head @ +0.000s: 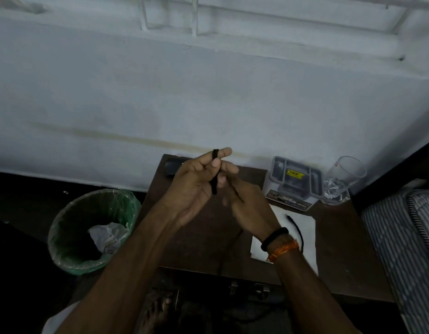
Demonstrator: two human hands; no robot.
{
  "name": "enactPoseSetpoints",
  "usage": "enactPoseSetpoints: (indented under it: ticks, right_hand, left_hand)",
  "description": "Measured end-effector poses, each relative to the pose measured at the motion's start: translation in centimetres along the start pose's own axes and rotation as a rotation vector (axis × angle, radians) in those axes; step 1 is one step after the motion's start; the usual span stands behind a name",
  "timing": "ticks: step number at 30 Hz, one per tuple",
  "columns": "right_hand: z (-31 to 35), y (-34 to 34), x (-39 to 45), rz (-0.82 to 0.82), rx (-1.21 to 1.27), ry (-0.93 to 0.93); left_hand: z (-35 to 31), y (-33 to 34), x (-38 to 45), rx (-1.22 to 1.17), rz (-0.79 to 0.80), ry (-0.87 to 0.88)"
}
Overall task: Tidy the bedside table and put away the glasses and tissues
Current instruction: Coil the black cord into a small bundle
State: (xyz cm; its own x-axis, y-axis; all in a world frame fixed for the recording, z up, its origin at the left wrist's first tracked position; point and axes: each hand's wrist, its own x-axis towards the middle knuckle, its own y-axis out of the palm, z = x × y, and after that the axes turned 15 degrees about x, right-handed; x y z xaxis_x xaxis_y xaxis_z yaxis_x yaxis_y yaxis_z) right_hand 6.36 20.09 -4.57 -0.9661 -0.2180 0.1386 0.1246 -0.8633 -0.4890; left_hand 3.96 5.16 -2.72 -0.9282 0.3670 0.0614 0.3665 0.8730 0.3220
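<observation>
While both hands meet, left grip [204, 179] pinches black cord [214, 174].

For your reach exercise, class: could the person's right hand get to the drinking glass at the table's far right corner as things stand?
Probably yes. The right hand is over the table with open space toward the glass; only the grey organiser stands beside it. Both hands seem busy with a thin black item though.

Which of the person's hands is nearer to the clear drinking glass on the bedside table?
Right. The right hand is over the table's middle, left of the drinking glass with the grey organiser between them. The left hand is further left.
</observation>
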Motion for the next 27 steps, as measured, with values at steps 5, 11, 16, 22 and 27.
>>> enactPoseSetpoints:
  ticks: [5, 11, 16, 22, 27]
  right_hand:
    - [0.4, 0.3, -0.1, 0.094, -0.073, -0.044]
    - [0.2, -0.1, 0.2, 0.066, -0.157, -0.081]
    - [0.3, -1.1, 0.1, 0.029, -0.207, -0.124]
    - [0.8, -3.0, 0.0, -0.132, -0.17, -0.21]
    - [1.1, -3.3, 0.0, -0.171, -0.327, -0.335]
  left_hand:
    - [0.1, -0.7, 0.4, 0.201, -0.154, 0.078]
    - [0.7, -0.2, 0.3, 0.442, -0.184, 0.105]
    - [1.1, -0.5, 0.1, 0.839, -0.083, 0.137]
    - [1.4, -1.0, -0.2, 0.947, 0.077, 0.127]
    - [1.0, -0.5, -0.4, 0.922, 0.192, 0.06]
